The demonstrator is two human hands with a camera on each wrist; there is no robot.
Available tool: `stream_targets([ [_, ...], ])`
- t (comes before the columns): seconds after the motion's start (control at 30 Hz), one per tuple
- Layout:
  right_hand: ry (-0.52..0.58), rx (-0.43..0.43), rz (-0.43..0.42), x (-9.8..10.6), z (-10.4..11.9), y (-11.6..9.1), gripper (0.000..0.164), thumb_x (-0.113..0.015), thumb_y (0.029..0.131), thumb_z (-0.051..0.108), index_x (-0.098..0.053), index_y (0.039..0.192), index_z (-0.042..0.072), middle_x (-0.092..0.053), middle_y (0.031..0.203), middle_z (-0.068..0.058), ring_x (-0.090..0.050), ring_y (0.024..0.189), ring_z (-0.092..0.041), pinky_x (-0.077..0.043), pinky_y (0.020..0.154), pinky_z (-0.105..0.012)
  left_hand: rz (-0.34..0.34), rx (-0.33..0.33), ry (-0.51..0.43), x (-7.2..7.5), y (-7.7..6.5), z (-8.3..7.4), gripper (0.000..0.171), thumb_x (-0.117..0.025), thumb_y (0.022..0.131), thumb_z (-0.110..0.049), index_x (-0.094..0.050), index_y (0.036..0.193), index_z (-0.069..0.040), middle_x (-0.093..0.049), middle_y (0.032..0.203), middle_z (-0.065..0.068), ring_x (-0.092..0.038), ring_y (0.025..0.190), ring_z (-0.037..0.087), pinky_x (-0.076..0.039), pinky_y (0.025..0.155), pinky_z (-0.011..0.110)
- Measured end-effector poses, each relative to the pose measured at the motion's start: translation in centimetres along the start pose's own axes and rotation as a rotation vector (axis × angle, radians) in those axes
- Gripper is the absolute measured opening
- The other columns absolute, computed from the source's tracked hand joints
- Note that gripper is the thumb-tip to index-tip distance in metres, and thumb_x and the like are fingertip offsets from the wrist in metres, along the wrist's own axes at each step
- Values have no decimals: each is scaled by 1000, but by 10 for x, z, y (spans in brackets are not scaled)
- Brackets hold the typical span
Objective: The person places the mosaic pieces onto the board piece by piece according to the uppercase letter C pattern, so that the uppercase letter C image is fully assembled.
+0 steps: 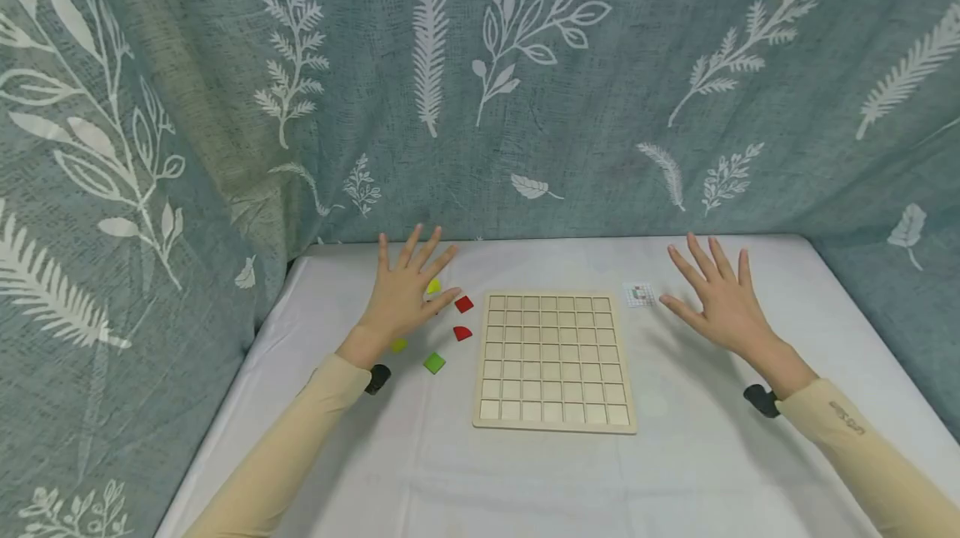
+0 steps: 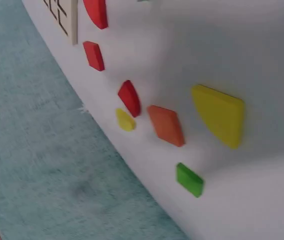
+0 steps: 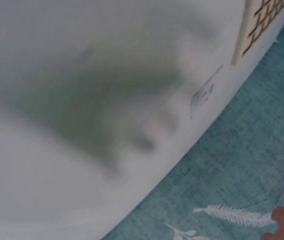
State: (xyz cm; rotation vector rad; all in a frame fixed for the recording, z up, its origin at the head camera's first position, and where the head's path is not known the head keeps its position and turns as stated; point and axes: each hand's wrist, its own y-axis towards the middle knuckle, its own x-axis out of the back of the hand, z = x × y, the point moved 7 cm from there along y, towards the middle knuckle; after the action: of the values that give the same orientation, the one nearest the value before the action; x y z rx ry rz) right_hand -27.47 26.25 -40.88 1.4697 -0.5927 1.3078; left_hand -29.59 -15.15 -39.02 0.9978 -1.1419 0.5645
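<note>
My left hand (image 1: 405,292) is raised with fingers spread over the left part of the table, holding nothing. Around and beneath it lie small coloured tiles: a red square (image 1: 464,304), a red quarter-round piece (image 1: 462,333) and a green square (image 1: 434,363). The left wrist view shows an orange tile (image 2: 166,125), a large yellow quarter-round tile (image 2: 219,116) and a green tile (image 2: 190,180). Between the hands lies a wooden grid board (image 1: 555,361) with bare cells. On the right, my right hand (image 1: 723,305) hovers with spread fingers beside a small printed card (image 1: 640,295).
A white cloth (image 1: 525,480) covers the table. Blue-green curtains (image 1: 585,163) with white leaf prints hang behind it and along both sides. The board has a raised rim and stands between the tiles and the card.
</note>
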Motion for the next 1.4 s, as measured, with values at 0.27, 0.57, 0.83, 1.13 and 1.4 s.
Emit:
stream_targets([
  [0.27, 101, -12, 35, -9, 11, -2, 75, -54, 89, 47, -18, 149, 19, -11, 154, -16, 1, 142, -36, 5, 104, -66, 69, 54, -50, -18, -10, 19, 67, -47, 89, -55, -24, 147, -29, -20, 154, 5, -8, 143, 29, 5, 106, 63],
  [0.57, 199, -48, 154, -22, 31, -15, 76, -54, 90, 43, -16, 150, 14, -8, 153, -21, -1, 140, -42, 1, 102, -69, 166, 123, -154, -40, -20, 34, 64, -49, 91, -51, -32, 145, -21, -21, 153, 7, -8, 143, 30, 6, 107, 62],
  [0.83, 288, -102, 306, -45, 42, -32, 78, -53, 91, 43, -10, 150, 14, -4, 153, -23, 0, 139, -45, 0, 102, -69, 234, 158, -237, -55, -21, 41, 62, -52, 91, -47, -36, 143, -18, -27, 151, 10, -13, 141, 31, 1, 107, 63],
  [1.13, 360, -128, 454, -67, 54, -46, 80, -53, 91, 43, -12, 149, 5, -3, 151, -29, -3, 135, -52, -2, 99, -72, 265, 183, -263, -62, -12, 48, 58, -55, 90, -43, -45, 138, -12, -37, 145, 15, -26, 136, 36, -5, 106, 64],
  [1.4, 401, -145, 557, -76, 61, -56, 79, -51, 91, 44, -15, 148, 3, -2, 150, -30, 3, 136, -50, 6, 100, -70, 307, 199, -260, -71, -6, 55, 51, -59, 90, -35, -50, 134, -12, -43, 141, 15, -33, 132, 36, -9, 106, 64],
])
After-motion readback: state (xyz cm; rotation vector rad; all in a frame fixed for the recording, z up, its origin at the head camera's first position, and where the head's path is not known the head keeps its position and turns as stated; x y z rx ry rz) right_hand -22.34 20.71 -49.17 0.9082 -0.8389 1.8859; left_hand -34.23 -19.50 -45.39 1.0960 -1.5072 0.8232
